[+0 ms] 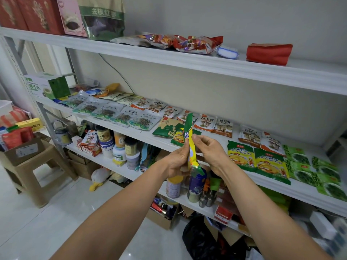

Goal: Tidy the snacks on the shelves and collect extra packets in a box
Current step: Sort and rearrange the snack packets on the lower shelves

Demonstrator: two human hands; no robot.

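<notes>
Fingers (pixel 199 139) pinch yellow-green packet (pixel 191 147) marked "精".

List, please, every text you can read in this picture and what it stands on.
"去核红枣": on the green-banded bag.
"子水": on the white and green box.
"松茸鲜": on the orange and white packets.
Yellow and green packet, jars and the other labels: too small or blurred to read.

We hold a packet (pixel 191 145) upright between our left hand (pixel 178 160) and right hand (pixel 212 152), near the front of the middle shelf (pixel 262 184), where rows of packets (pixel 120 113) lie flat. Above it, the top shelf (pixel 169 59) carries boxes (pixel 37 14) at far left. Below, jars (pixel 118 151) stand on the lower shelf (pixel 109 164). At left, a cardboard box (pixel 24 151) sits on a stool (pixel 35 175).
</notes>
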